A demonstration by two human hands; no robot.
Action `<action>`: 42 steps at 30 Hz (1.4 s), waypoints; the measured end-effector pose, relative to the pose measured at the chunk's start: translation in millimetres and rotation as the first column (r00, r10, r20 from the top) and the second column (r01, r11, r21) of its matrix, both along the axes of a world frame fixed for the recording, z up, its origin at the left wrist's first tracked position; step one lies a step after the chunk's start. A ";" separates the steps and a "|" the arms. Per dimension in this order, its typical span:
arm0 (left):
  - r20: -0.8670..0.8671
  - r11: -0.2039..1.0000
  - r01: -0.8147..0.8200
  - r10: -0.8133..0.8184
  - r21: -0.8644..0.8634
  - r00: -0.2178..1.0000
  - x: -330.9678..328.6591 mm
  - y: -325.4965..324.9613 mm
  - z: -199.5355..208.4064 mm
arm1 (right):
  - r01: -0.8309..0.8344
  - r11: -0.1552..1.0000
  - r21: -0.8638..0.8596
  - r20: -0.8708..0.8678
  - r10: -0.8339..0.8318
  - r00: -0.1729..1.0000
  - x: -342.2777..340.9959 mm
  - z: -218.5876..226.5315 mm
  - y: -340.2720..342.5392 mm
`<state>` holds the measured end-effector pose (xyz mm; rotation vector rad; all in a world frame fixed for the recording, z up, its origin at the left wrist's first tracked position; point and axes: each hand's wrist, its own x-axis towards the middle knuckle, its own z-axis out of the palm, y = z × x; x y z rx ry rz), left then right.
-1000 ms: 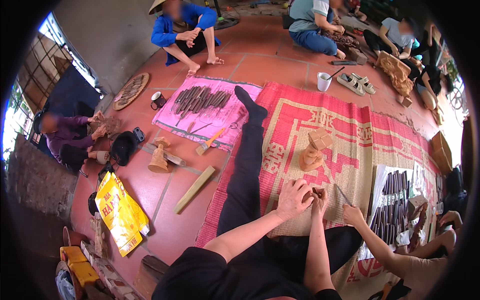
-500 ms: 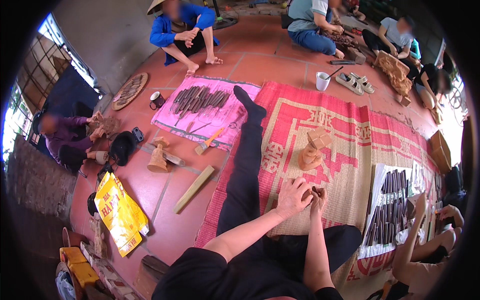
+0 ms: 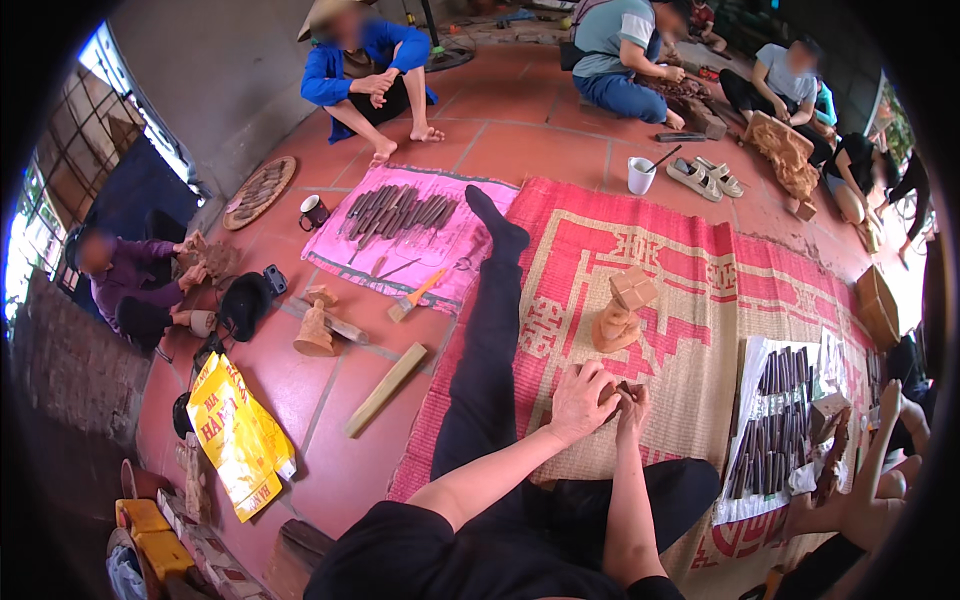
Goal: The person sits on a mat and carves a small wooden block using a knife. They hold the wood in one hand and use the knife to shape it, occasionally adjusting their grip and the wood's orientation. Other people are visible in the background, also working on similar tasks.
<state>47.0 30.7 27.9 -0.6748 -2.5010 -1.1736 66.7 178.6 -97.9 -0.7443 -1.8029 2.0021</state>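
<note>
A small brown piece [image 3: 625, 388] is pinched between the fingertips of the left hand [image 3: 582, 403] and the right hand [image 3: 634, 408], and both hands are drawn close together around it. Most of it is hidden by the fingers, so which way its long side points cannot be told. Just ahead of the hands, a bit nearer to the left one, a carved wooden figure [image 3: 617, 328] with a blocky top can be seen upright and untouched. It is held up by a red and straw-coloured woven mat [image 3: 690, 400], which is spread over red floor tiles [image 3: 510, 125]. To the right, dark tools [image 3: 772, 460] are laid out in rows. To the left, more dark tools [image 3: 395, 212] are kept on a pink cloth [image 3: 440, 265]. Farther off, a person in blue [image 3: 365, 78] can be seen sitting low.
</note>
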 end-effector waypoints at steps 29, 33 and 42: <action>-0.026 0.998 0.065 -0.066 -0.022 0.997 -5.3 12.0 -3.3 | -0.056 0.987 0.152 0.099 0.041 0.994 -23.0 -20.5 4.7; -0.076 0.996 0.083 -0.086 -0.040 0.993 4.8 24.2 -3.3 | 0.155 0.974 -0.165 0.077 -0.144 0.987 -27.7 -44.4 26.3; -0.067 0.992 0.088 -0.094 -0.095 0.993 1.5 22.2 -1.9 | -0.054 0.985 0.164 0.154 0.028 0.988 -10.0 -2.6 5.2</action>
